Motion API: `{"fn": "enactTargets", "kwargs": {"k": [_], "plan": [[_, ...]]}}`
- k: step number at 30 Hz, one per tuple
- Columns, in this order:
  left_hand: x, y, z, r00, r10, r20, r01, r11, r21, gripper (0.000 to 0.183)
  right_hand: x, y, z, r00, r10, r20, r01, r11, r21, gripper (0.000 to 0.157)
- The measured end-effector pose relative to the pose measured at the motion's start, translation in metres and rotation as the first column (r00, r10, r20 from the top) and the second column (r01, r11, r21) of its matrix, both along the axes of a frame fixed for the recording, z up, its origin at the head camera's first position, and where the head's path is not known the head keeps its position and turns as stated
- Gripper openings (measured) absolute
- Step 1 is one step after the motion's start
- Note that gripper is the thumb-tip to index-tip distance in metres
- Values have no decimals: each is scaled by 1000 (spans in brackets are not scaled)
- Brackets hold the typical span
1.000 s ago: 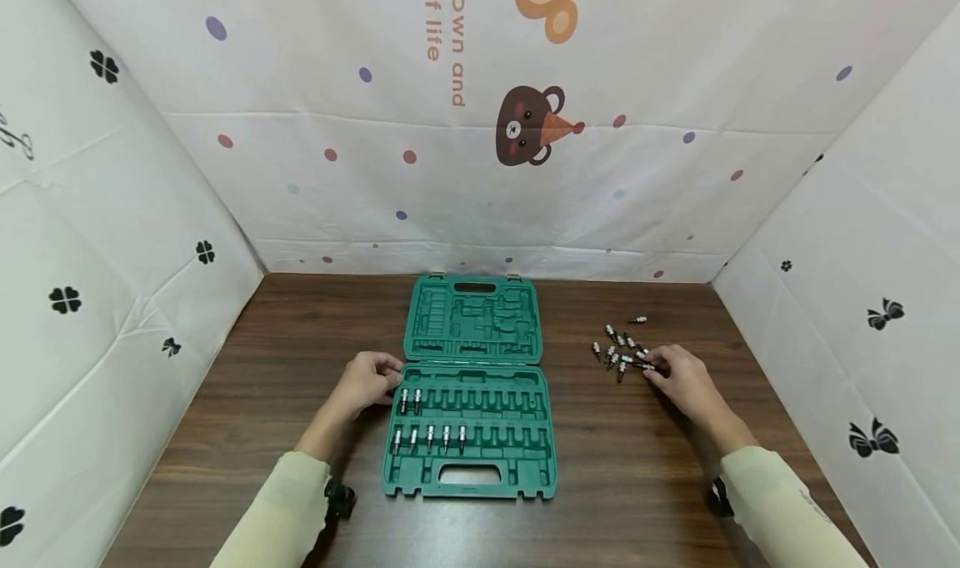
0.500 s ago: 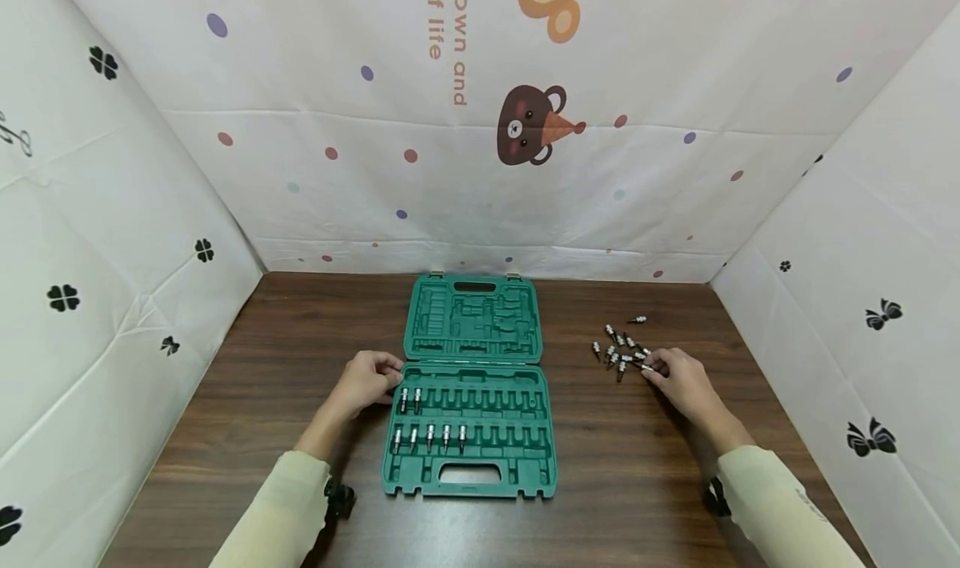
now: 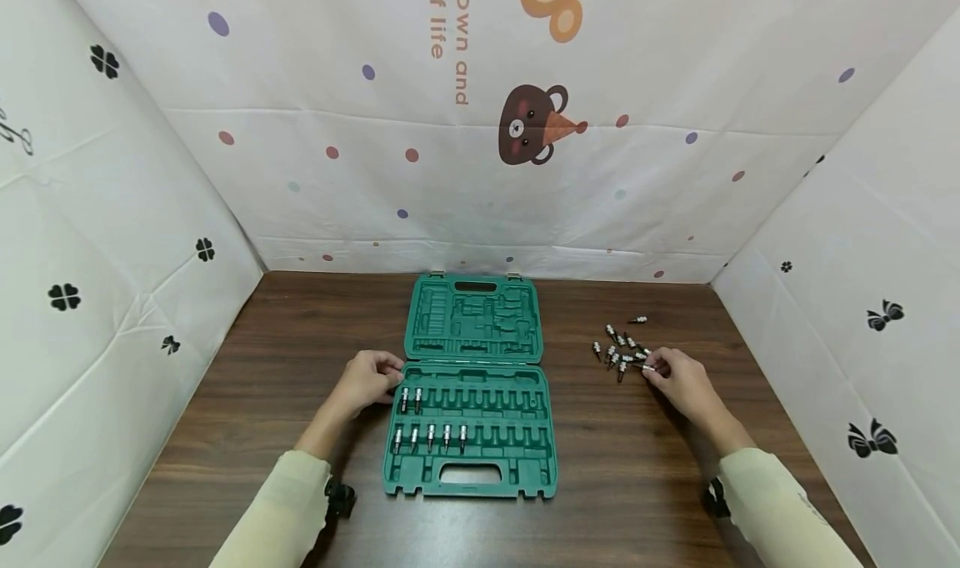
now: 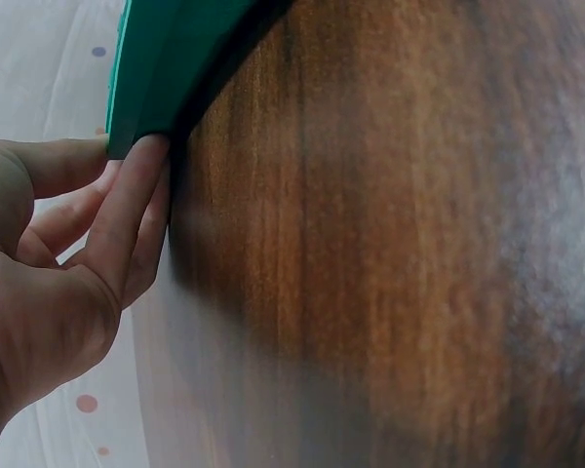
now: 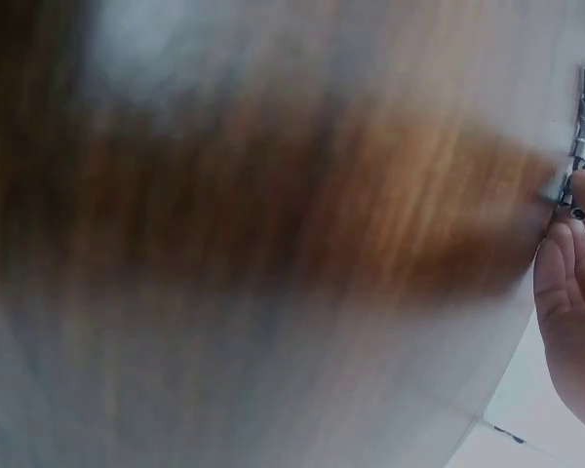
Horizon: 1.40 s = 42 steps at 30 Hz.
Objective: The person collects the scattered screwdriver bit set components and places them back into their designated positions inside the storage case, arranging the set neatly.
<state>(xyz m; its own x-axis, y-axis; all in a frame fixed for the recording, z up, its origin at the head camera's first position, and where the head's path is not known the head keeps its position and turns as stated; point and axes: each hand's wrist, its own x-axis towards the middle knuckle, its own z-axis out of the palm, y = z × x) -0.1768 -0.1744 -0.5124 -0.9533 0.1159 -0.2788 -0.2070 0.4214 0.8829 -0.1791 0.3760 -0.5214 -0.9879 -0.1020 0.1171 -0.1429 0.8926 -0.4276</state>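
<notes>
A green tool case (image 3: 416,475) lies opened flat on the table, its lid toward the back wall. Several bit sockets (image 3: 431,436) sit in the left slots of its two rows. At the case's left side, near the hinge, my left hand (image 3: 366,378) pinches the edge between thumb and fingers; the left wrist view shows the fingertips right on the green wall (image 4: 171,73). Over on the right, my right hand (image 3: 681,378) pinches a bit socket (image 3: 647,368) at the near side of a loose pile of bit sockets (image 3: 621,369). Its fingertips partly hide that piece.
The dark wooden table (image 3: 622,485) meets a patterned white cloth wall (image 3: 465,193) behind, with more cloth on both sides. One bit socket (image 3: 638,319) lies apart behind the pile. The case's lid (image 3: 442,347) has moulded recesses.
The right hand's fingers have shifted very slightly at the edge of the pile. The left hand and the case stay in place.
</notes>
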Motion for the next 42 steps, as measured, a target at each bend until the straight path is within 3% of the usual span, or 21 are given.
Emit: {"fn": "enactTargets", "kwargs": {"k": [16,22,36,42], "plan": [[1,-1,-2,1000,-5,1,5,1000,3,20,7,-14,8,1000,-22,-17,19,993,-117,11],[1,-1,-2,1000,-5,4,5,1000,5,20,9,-24,15,999,-29,13,31,982,-189,13],[1,1,0,1000,-12,14,12,1000,15,20,11,-56,29,995,67,73,-38,938,-344,13],[1,0,0,1000,-7,0,7,1000,-3,20,13,-73,36,990,110,91,-73,938,-338,11]]}}
